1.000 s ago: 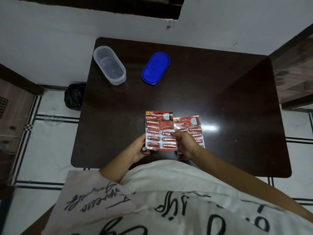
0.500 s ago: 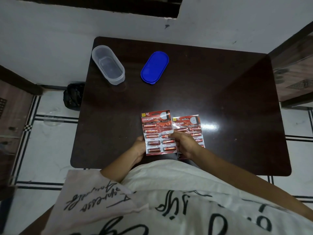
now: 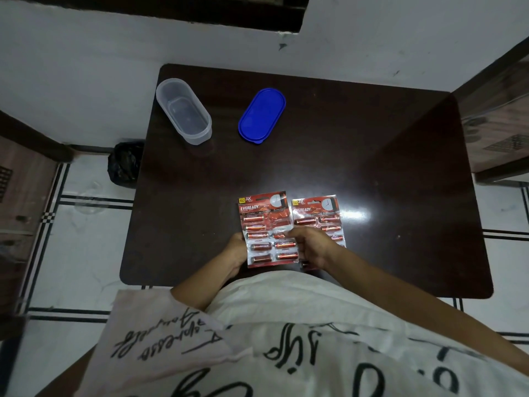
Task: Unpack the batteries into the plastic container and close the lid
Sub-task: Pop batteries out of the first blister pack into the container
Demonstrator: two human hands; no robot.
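Note:
A red blister pack of batteries [image 3: 264, 226] is held near the table's front edge. My left hand [image 3: 237, 252] grips its lower left side. My right hand [image 3: 310, 246] has its fingertips pinched on the pack's right column, at a torn cell. A second red battery pack [image 3: 317, 216] lies flat on the table just to the right, partly under my right hand. The clear oval plastic container [image 3: 183, 110] stands with nothing in it at the back left. Its blue lid [image 3: 262, 115] lies beside it, to the right.
The dark wooden table [image 3: 372, 173] stands against a white wall. A black bag [image 3: 124, 164] sits on the tiled floor to the left. Wooden furniture flanks both sides. My white printed shirt fills the bottom of the view.
The held pack has shifted slightly left and tilted, uncovering more of the second pack. My right fingers stay pinched on the pack's right column.

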